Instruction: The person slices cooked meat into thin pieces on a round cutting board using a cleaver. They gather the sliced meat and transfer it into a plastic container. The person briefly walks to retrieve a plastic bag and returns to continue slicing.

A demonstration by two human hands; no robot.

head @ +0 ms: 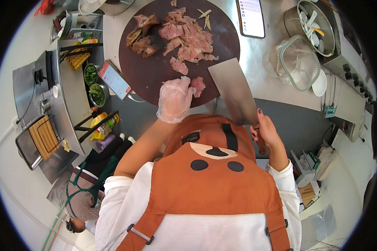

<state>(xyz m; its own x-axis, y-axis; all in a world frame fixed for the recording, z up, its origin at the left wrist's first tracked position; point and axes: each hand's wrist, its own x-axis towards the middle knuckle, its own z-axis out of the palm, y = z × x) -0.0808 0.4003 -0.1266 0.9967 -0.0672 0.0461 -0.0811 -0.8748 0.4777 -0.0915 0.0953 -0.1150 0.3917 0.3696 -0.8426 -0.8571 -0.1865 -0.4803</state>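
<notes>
My left hand (175, 98), in a clear plastic glove, is curled over the front edge of the dark round chopping board (150, 84). A small pink piece of meat (197, 87) lies right against its thumb side; whatever is under the palm is hidden. My right hand (267, 128) grips the wooden handle of a broad cleaver (234, 91). The blade is raised beside the board, with its far corner over the board's right edge. Beyond my hands, a heap of sliced meat (191, 40) covers the board's middle. Browned, bony-looking chunks (143, 37) sit at its left, pale strips (206, 19) at its far right.
A phone (114, 80) with a cable lies left of the board, another phone (251, 17) at the far right. To the right stand a clear lidded container (300, 62) and a pot (292, 26) with spoons. Two bowls of greens (97, 94) are at left. A co-worker (84, 188) is behind left.
</notes>
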